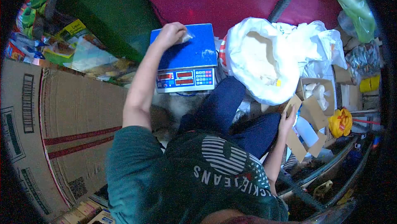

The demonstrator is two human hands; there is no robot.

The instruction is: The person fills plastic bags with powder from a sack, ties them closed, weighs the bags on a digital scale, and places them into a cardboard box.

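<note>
My left hand (169, 36) is closed over the blue top of a digital scale (186, 56), its fingers pinching a small clear plastic bag (187, 38) with something pale in it. Red digits glow on the scale's display, and a little white powder lies on its top. My right hand (287, 120) rests against a flap of an open cardboard box (295, 143) by my right leg; its fingers are partly hidden, so I cannot say how firmly they grip. Right of the scale stands a large open white sack (237, 54) with pale, powdery contents.
A smaller carton (328, 85) holds several filled white bags. Large cardboard boxes (82, 129) line the left side, below colourful packets (62, 46). A yellow bag (340, 122) and a green plastic bag (355, 9) are at the right. Metal bars cross the lower right.
</note>
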